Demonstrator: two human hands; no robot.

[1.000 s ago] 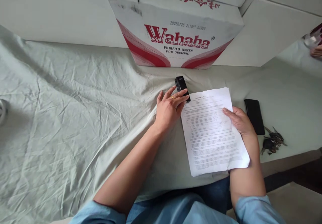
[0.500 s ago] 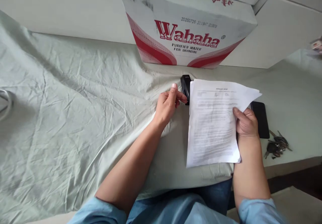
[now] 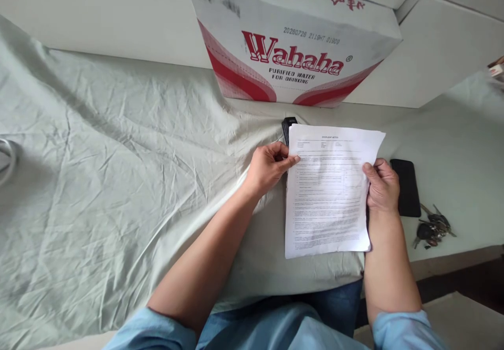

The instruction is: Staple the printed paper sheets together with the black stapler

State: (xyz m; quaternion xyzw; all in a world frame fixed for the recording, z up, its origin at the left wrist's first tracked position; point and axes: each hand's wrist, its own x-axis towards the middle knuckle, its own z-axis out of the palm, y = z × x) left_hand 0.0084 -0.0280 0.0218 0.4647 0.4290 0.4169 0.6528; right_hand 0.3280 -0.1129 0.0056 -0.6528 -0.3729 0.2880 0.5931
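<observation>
printed sheets [image 3: 328,192] held up over the wrinkled green cloth [image 3: 118,145], pinched at the left edge by the left hand [image 3: 270,167] and gripped at the right edge by the right hand [image 3: 381,186], black stapler [image 3: 287,126] just behind

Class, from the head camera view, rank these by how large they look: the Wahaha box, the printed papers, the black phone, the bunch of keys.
1. Wahaha box
2. printed papers
3. black phone
4. bunch of keys, close to the phone in spread, so that last ranking is unsure.
</observation>
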